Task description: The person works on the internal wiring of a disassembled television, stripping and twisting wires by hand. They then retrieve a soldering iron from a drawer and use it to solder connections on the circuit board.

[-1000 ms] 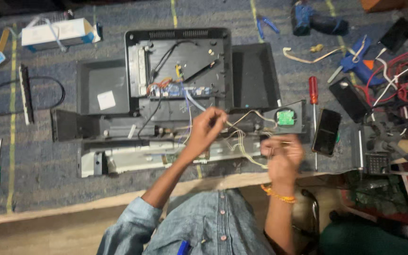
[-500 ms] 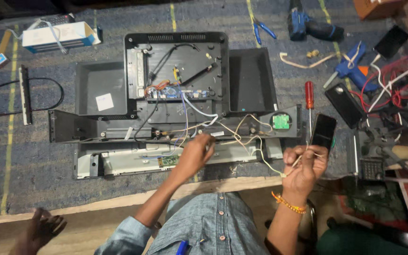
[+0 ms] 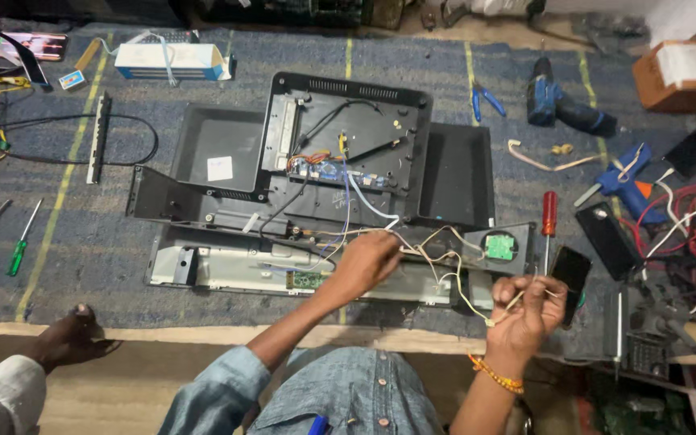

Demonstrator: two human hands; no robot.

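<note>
An opened flat-screen monitor point(image 3: 348, 153) lies face down on a blue mat, its black back cover off and a small circuit board point(image 3: 328, 171) exposed. My left hand point(image 3: 368, 258) rests on a bundle of thin white wires point(image 3: 424, 250) at the monitor's lower edge and pinches them. My right hand point(image 3: 529, 302) is closed around the free end of a white wire, near a black phone point(image 3: 569, 270). A small green round board point(image 3: 499, 246) sits between the hands, to the right of the wires.
A red-handled screwdriver point(image 3: 548, 217), blue glue gun point(image 3: 622, 179), blue drill point(image 3: 553, 101), blue pliers point(image 3: 483, 101) and tangled red cables point(image 3: 686, 217) lie to the right. Green screwdriver point(image 3: 19, 250) and white box point(image 3: 172, 60) sit left. Another person's hand point(image 3: 70, 338) rests at lower left.
The view has shifted down and right. My left hand moved lower onto the wire bundle. My right hand dropped right, drawing the wire end out. Another person's hand came in at lower left.
</note>
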